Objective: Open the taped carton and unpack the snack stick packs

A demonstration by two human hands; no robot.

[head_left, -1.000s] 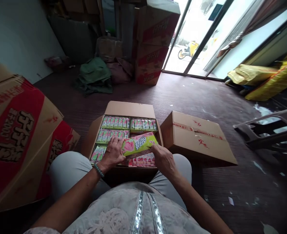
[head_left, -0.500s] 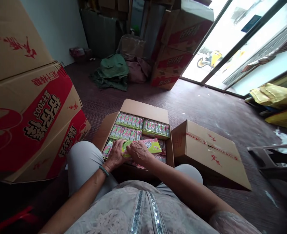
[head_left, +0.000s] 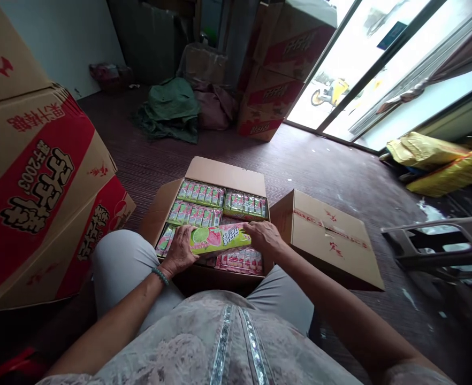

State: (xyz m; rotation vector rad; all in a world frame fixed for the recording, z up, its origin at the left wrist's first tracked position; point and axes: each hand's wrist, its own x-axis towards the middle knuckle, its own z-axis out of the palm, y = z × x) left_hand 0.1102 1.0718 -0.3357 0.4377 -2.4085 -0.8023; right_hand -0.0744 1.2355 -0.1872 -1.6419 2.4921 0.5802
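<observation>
"What loomed largest around the person?"

"The stacked cartons [head_left: 39, 176] on the left, then a closed carton [head_left: 328, 224] on the right. Between them, by the knees, an open carton [head_left: 228, 174] held rows of wrapped packs [head_left: 202, 192]."

"And what could have gone wrong from there?"

"The green-and-pink box [head_left: 220, 238] looked like thin card to me, so a hard squeeze might have dented it. The right hand [head_left: 266, 238] had just a corner, so a slip could have dropped that end onto the packs, and a sharp tug might have torn the card."

"Where did the box lie relative to the grip?"

"Lengthwise between both hands, over the near part of the open carton. The left hand [head_left: 182, 250] was wrapped round its left end; the right hand's fingertips were closed on the far corner of the right end."

"Was it touching the packs?"

"I couldn't tell; its underside was hidden."
</observation>
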